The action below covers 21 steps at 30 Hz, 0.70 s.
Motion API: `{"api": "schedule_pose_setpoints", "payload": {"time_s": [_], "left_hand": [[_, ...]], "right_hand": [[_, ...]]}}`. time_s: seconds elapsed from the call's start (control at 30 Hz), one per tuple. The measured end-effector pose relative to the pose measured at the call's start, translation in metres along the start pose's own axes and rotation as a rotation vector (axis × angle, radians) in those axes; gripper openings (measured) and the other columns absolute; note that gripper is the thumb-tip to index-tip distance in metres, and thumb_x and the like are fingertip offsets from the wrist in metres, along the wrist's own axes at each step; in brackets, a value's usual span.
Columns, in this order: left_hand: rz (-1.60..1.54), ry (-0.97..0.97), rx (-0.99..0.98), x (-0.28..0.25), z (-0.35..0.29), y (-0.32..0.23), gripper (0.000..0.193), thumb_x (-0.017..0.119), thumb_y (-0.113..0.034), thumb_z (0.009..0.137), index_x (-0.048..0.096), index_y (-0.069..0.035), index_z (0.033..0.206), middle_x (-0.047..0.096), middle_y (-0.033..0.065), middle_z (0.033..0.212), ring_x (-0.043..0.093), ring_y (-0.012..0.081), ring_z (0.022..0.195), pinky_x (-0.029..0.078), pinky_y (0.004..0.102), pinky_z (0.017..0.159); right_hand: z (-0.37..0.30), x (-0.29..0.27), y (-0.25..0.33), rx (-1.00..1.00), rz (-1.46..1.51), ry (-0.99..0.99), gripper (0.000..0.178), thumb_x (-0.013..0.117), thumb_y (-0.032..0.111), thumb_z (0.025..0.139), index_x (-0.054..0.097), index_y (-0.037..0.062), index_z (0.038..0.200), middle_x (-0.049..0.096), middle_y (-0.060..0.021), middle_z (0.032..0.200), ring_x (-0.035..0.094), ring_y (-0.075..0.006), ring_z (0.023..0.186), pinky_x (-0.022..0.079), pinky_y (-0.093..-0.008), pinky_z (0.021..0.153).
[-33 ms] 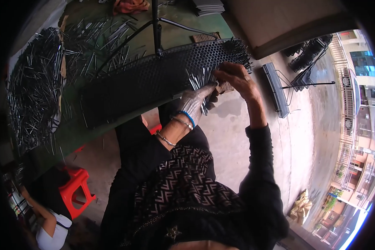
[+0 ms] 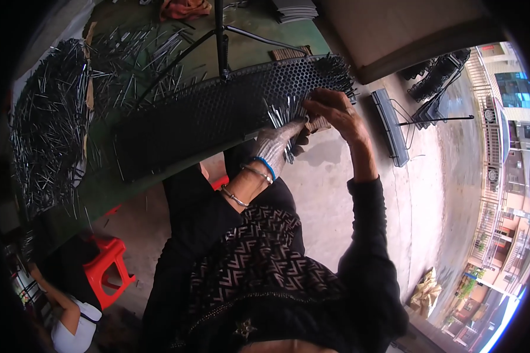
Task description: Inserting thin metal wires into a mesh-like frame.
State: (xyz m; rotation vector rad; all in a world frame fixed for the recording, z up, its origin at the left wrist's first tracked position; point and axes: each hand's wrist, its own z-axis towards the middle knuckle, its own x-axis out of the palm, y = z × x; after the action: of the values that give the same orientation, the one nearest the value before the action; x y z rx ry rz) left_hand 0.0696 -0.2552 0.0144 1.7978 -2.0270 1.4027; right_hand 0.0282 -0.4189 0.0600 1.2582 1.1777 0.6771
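Note:
My left hand (image 2: 274, 143) wears a pale glove and is closed round a bundle of thin metal strips (image 2: 282, 113), whose bright ends fan out above and below the fist. Just right of the bundle, my bare right hand (image 2: 334, 107) has its thumb and fingers pinched together. Whatever lies between those fingertips is too small or hidden to name. Both hands are at the near edge of a long black perforated panel (image 2: 218, 99) with rows of round-looking holes. At the panel's right end, many dark strips (image 2: 333, 67) stand clustered in or on the holes.
A large heap of metal strips (image 2: 50, 123) covers the left of the green table (image 2: 250, 13). A black upright stand (image 2: 221, 50) rises behind the panel. A red stool (image 2: 109, 270) and a person in white (image 2: 73, 326) are at lower left. A finished-looking grey panel (image 2: 390, 126) lies at right.

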Motion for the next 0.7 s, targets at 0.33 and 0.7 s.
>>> {"api": "schedule_pose_setpoints", "payload": {"time_s": [0.33, 0.7], "left_hand": [[0.099, 0.039, -0.028, 0.004, -0.007, -0.005, 0.027, 0.064, -0.029, 0.089, 0.065, -0.007, 0.105, 0.07, 0.0059, 0.089, 0.066, 0.0143, 0.071, 0.048, 0.0241, 0.053], [0.247, 0.14, -0.057, 0.005, -0.007, -0.003, 0.031, 0.06, -0.031, 0.092, 0.064, -0.006, 0.108, 0.07, 0.0077, 0.087, 0.065, 0.013, 0.067, 0.047, 0.0222, 0.052]], "right_hand": [[0.007, -0.018, -0.019, -0.015, 0.071, 0.143, 0.022, 0.064, 0.018, 0.088, 0.064, -0.0027, 0.096, 0.063, -0.0046, 0.082, 0.059, -0.0111, 0.077, 0.047, -0.0248, 0.07], [0.001, -0.042, -0.048, 0.059, -0.137, -0.012, 0.027, 0.065, 0.016, 0.088, 0.062, -0.0049, 0.105, 0.066, -0.0127, 0.095, 0.065, -0.0185, 0.086, 0.052, -0.0251, 0.077]]}}
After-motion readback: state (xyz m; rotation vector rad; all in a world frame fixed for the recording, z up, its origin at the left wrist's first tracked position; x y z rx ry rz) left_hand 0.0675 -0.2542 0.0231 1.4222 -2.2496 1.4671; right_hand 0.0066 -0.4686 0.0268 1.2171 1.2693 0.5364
